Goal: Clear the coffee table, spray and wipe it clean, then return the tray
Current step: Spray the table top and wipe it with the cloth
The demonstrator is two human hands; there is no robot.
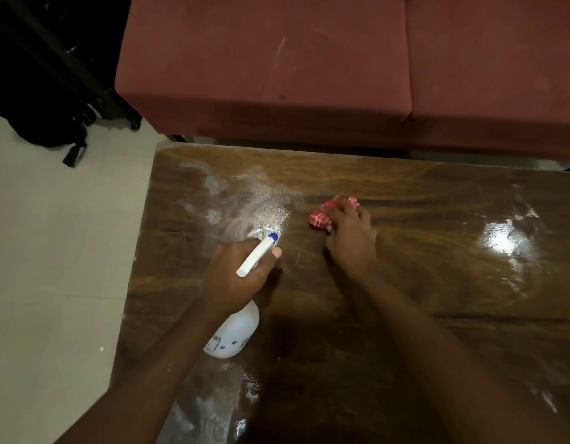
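While the left hand [235,277] gripped a spray bottle [235,331] over the coffee table [437,283], the right hand [351,238] clutched a red-and-white cloth [322,216] mid-table; wiping the wet patch [264,209] at the cloth's nine o'clock seemed due next.

I have the bench [405,283] in front of me, with the sofa [264,68] just behind its far edge. The floor [53,251] runs along its left side, and a bag [50,123] lies there, far left. Of the two hands, the left hand [235,277] grips the spray bottle [234,331] over the bench's left part. To its right (slightly farther back), the right hand [351,238] holds the cloth [322,216] on the bench.
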